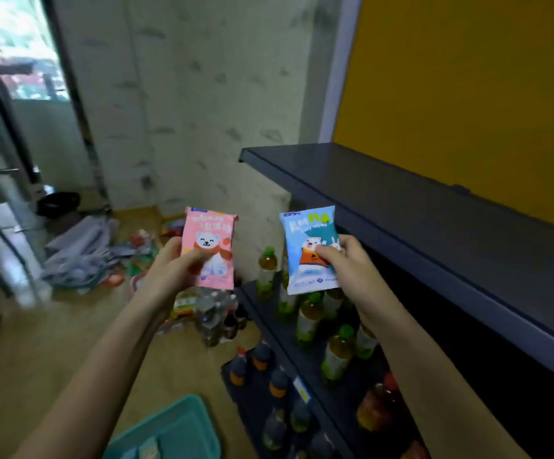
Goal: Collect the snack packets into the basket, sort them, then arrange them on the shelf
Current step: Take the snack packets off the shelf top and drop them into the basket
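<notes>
Pinching pink packet (211,246) in left grip (176,263), blue packet (308,250) in right grip (345,263), thumbs across fronts. Held apart, at 9 o'clock of top shelf (401,193); basket (176,429) at 6 o'clock. Risk: slipping from light pinch onto bottles (308,316) below, toppling them.

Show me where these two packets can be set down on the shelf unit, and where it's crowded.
The dark grey top shelf board is bare from its front lip back to the yellow wall panel. The tier below is packed with green-capped bottles; the bottom tier holds dark bottles with orange bands.
</notes>
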Demonstrator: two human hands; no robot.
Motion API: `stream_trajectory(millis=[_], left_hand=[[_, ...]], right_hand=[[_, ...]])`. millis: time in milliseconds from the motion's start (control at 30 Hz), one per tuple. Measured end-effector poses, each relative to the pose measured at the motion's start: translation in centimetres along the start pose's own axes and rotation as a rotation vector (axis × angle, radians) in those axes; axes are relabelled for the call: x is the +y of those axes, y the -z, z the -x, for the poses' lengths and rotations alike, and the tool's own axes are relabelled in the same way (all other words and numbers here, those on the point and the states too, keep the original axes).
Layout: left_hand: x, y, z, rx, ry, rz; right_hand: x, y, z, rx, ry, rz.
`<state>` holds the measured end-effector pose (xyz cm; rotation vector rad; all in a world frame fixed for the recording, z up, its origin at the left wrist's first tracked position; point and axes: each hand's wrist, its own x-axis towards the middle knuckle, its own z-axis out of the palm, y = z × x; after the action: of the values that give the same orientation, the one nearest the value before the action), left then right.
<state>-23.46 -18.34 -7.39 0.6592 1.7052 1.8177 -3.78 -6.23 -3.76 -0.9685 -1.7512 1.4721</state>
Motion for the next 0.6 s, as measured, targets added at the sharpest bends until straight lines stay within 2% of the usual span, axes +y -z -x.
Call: stream_trajectory(millis=[133,267,400,600], left_hand=[[-3.6,9.8,2.1,0.185,0.037,-0.030],[-7.8,19.1,3.8,0.333,0.116,-0.018],[-12.5,26.3,4.0,0.428,0.241,-0.012],[-20.1,32.7,1.4,0.460,0.431,0.013]], right_hand=[[3.1,-9.6,-1.0,-0.265,-0.046,0.009],[7.2,-19.7,-1.4,-0.457,-0.118,0.004],[11.4,-28.6,-1.5,-0.519,-0.246,0.030],[19.0,-37.5,-2.5,-0.517,-0.409,0.081]])
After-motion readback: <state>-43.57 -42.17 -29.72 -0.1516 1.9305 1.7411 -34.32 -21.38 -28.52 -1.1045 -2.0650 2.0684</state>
